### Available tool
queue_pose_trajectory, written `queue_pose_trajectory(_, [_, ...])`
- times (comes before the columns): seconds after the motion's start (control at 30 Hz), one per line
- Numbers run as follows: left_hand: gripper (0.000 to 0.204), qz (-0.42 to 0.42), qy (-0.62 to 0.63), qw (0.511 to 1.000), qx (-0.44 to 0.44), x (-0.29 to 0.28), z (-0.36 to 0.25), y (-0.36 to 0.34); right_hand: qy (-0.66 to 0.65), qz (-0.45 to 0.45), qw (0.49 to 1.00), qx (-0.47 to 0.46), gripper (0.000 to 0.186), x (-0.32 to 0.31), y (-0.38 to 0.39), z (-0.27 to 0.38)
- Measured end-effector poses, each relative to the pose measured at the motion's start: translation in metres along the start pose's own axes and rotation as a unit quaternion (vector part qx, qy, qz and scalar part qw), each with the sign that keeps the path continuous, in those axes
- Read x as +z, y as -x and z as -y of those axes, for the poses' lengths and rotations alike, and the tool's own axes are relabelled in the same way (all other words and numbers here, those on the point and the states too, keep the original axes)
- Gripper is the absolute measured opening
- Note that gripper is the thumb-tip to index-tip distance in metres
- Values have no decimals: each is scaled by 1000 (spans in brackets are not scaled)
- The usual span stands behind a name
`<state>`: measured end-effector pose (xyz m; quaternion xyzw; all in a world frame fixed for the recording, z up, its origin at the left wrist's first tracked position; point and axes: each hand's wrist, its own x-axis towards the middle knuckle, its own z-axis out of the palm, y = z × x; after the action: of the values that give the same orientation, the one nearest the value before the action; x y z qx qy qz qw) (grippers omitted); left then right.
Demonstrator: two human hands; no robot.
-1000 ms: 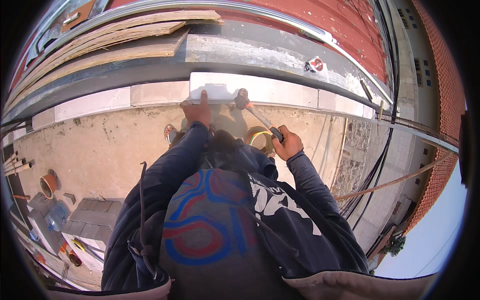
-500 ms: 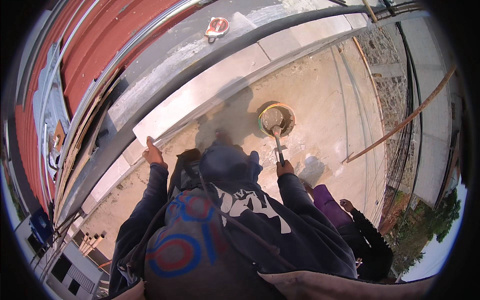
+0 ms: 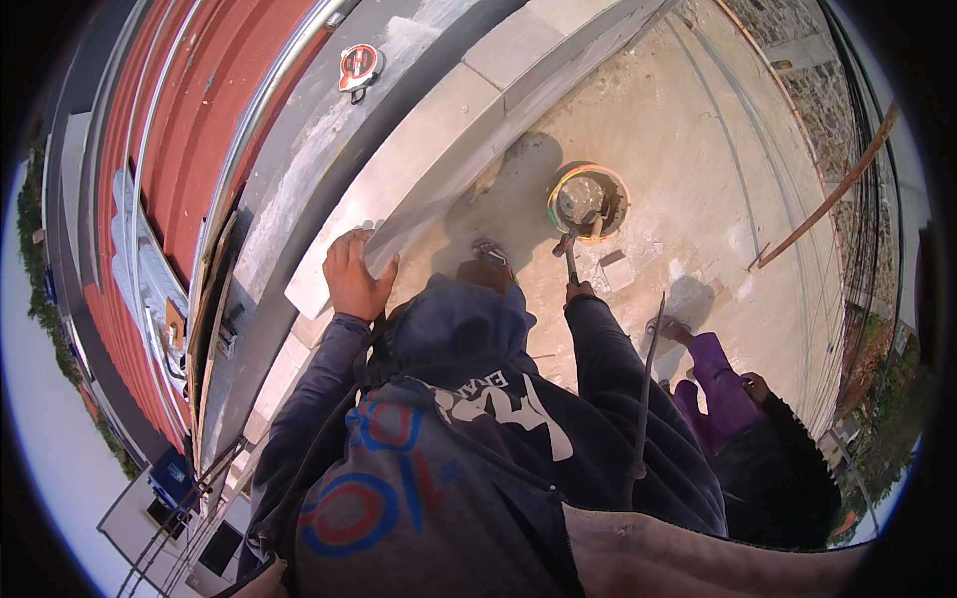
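Observation:
My left hand lies with fingers spread at the inner edge of a pale wall block, near the block's near end. Its thumb points right, and nothing is held in it. Closed round a dark handle, my right hand holds a hammer with its head pointing away from me. Just beyond the hammer head stands a round bucket with a multicoloured rim. Grey mortar is inside it, with a tool handle sticking out.
An orange-and-white tape measure rests on the grey ledge left of the block row. Red roofing sheets lie beyond. A small block piece is on the floor by the bucket. Another person stands at right; a wooden pole slants behind.
My left hand has moved from gripping the block's end to lying open on its edge. The hammer has swung slightly left, its head now clear of the bucket. My view has turned.

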<state>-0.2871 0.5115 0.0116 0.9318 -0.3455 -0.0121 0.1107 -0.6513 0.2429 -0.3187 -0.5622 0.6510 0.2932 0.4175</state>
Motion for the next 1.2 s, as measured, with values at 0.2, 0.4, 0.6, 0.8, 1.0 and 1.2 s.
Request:
queue_pose_trajectory(0.2, [101,119,-147,982,-14,21,0,-65,-446,201,868,80,38,11,52,120])
queue_pose_trajectory(0.4, [104,112,-191,974,-49,46,13,-60,-699,278,653,85,32,-9,165,242])
queue_pose_trajectory(0.6, [102,128,-208,968,-62,49,12,-63,-670,328,666,5,31,6,206,307])
queue_pose_trajectory(0.8, [102,135,-207,967,-63,48,12,-66,-763,275,579,86,33,2,193,305])
queue_pose_trajectory(1.0, [103,124,-211,967,-65,52,17,-62,-705,339,621,48,27,-7,212,316])
queue_pose_trajectory(1.2, [106,124,-225,964,-64,51,11,-64,-750,266,599,90,36,-1,208,318])
